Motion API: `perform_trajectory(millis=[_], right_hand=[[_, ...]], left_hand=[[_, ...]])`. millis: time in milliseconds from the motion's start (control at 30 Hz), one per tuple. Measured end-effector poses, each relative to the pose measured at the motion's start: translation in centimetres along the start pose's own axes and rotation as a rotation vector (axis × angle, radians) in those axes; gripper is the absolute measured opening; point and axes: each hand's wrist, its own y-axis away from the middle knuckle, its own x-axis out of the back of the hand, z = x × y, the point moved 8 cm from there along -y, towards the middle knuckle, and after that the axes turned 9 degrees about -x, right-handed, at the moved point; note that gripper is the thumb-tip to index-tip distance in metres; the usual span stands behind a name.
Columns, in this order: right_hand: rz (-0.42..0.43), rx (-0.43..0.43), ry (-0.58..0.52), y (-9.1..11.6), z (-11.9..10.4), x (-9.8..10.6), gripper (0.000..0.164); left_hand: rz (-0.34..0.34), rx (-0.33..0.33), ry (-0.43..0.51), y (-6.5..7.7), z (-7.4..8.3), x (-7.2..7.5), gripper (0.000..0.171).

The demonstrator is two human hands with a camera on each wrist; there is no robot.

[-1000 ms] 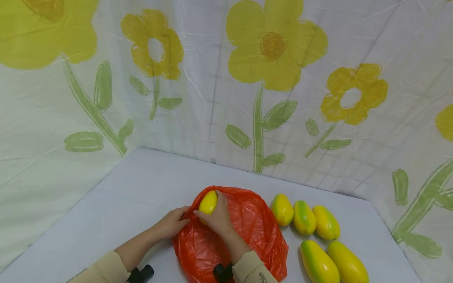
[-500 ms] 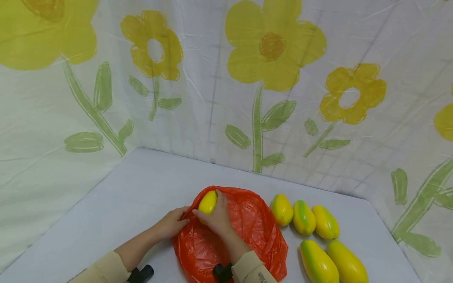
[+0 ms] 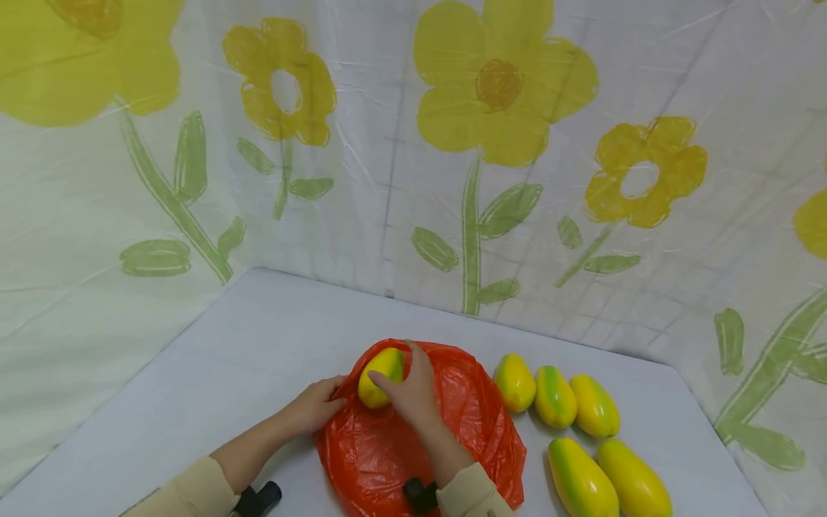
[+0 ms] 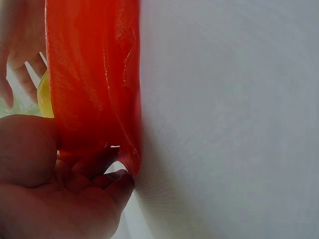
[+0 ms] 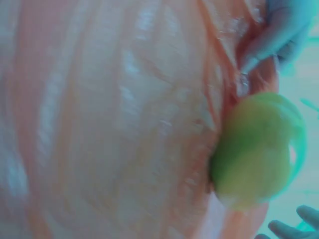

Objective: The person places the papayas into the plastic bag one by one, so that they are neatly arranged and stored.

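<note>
Right hand (image 3: 412,388) spread beside the fruit (image 3: 372,390) in the bag (image 3: 468,413)
Fingers apart, thumb contact unclear; the fruit sits just left of them, inside the bag's far-left rim, which the left hand (image 3: 316,408) pinches; five more fruits (image 3: 555,399) lie toward the table's (image 3: 278,323) right edge.

We see a pale beige sleeve (image 3: 187,492) on the left arm and a matching sleeve (image 3: 470,494) on the right, each ending in a cuff short of the bare left hand (image 3: 314,406) and right hand (image 3: 415,391). We notice a black, stubby, tube-like fitting (image 3: 261,497) beside the left cuff, a similar black fitting (image 3: 420,495) at the right, and small dark marks (image 3: 491,513), unreadable, low on the right sleeve.
</note>
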Motion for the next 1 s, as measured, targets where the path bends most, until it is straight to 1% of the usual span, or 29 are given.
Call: perform_trajectory(millis=[67, 200, 233, 467, 633, 867, 1000], right_hand=[[0.0, 0.009, -0.019, 0.0, -0.3, 0.7, 0.08], [0.019, -0.003, -0.034, -0.1, -0.4, 2.4, 0.077], [0.027, -0.006, -0.03, -0.2, -0.4, 2.8, 0.076], [0.088, 0.044, 0.022, -0.5, -0.5, 6.0, 0.077], [0.102, 0.005, 0.053, -1.0, 0.3, 8.1, 0.08], [0.174, -0.024, 0.121, -1.8, 1.9, 10.7, 0.078], [0.205, -0.003, 0.13, -1.9, 2.5, 12.2, 0.078]], left_hand=[[-0.005, -0.002, 0.006, 0.0, 0.0, 0.0, 0.041], [-0.014, -0.003, 0.018, 0.0, -0.1, 0.0, 0.041], [-0.015, -0.001, 0.021, -0.1, -0.1, 0.0, 0.041], [-0.021, 0.0, 0.029, -0.1, -0.1, 0.0, 0.042], [-0.024, 0.001, 0.032, 0.0, -0.1, -0.1, 0.041], [-0.006, 0.023, 0.016, 0.1, -0.3, -0.2, 0.043], [0.006, 0.037, 0.01, 0.2, -0.3, -0.3, 0.043]])
